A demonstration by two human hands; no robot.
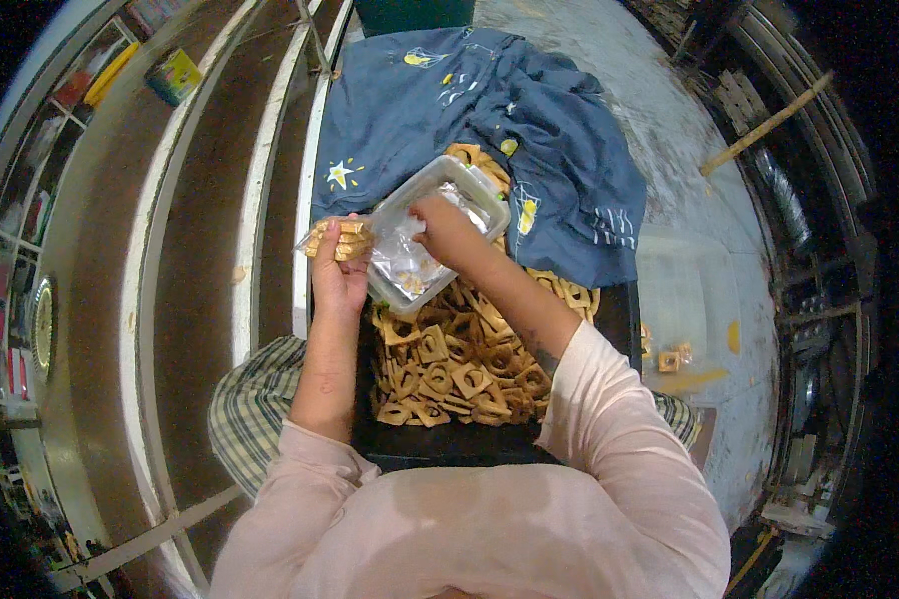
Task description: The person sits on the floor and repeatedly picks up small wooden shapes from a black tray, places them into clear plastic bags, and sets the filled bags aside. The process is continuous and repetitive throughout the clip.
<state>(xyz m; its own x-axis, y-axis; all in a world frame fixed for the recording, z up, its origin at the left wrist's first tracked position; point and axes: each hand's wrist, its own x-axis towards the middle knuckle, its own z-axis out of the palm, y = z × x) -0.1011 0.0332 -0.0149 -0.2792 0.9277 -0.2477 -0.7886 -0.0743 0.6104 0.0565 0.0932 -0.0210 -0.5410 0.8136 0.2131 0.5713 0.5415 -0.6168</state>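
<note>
Pale pink shirt (pixel 469 529) nearest my camera, left hand (pixel 341 268) curled round a clear snack packet (pixel 353 241), right hand (pixel 444 234) half-curled inside a plastic tub (pixel 394 230), its hold I cannot tell, holed square snacks (pixel 449 364) heaped below in a black crate (pixel 469 441).

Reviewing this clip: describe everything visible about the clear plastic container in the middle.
The clear plastic container is rectangular, translucent and colourless, with rounded corners and a raised rim. It is open on top and set diagonally, above the pile of tan square snacks and beside the blue printed cloth. Crumpled clear film and small yellowish bits lie inside. The right hand reaches in, its forearm crossing the rim. Whether the left hand, beside its left edge, touches it is unclear.
</note>
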